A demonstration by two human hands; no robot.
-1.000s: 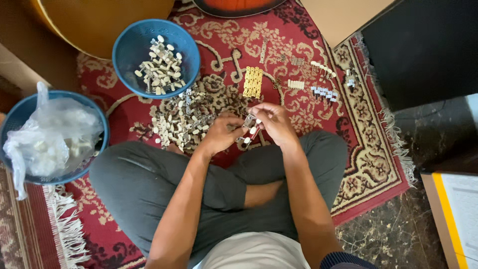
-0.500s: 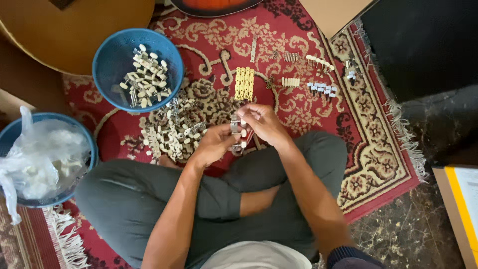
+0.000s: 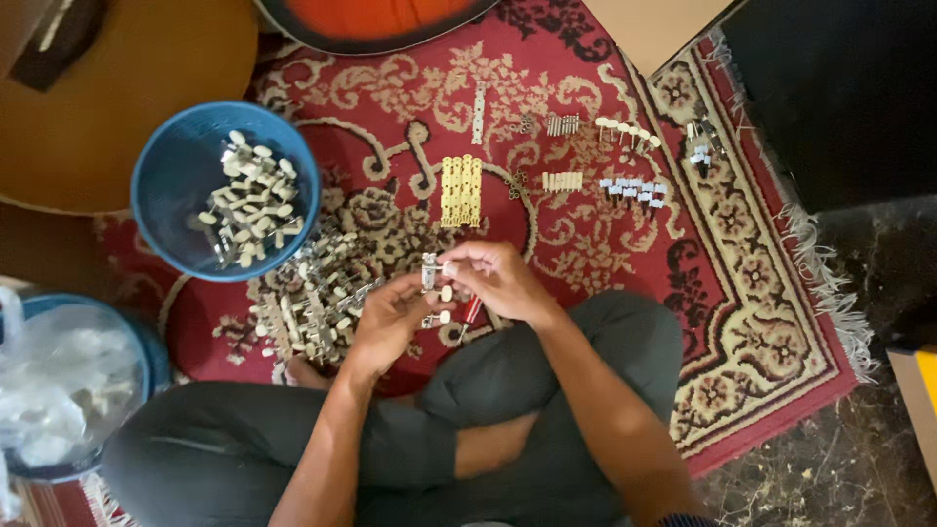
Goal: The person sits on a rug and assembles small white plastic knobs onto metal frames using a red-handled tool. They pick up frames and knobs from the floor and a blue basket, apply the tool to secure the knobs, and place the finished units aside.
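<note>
I sit cross-legged on a red patterned rug [image 3: 761, 322]. My left hand [image 3: 390, 317] and my right hand [image 3: 498, 280] meet above my knees, both gripping a small metal tuning-machine strip with cream knobs [image 3: 432, 285]. A red-handled tool [image 3: 470, 312] peeks out beneath my right hand. A heap of similar metal pieces with cream knobs [image 3: 307, 303] lies just left of my hands. Gold plates [image 3: 461, 190] lie in a neat stack beyond them.
A blue bowl [image 3: 171, 171] holds more knobbed pieces at upper left. A second blue bowl [image 3: 146, 342] with a clear plastic bag sits at the left edge. Rows of small parts [image 3: 630, 185] lie at upper right. A guitar body [image 3: 381, 20] lies along the top.
The view has shifted, so the rug and bowls appear lower and further right. My hands stay together on the strip, with only slight finger movement.
</note>
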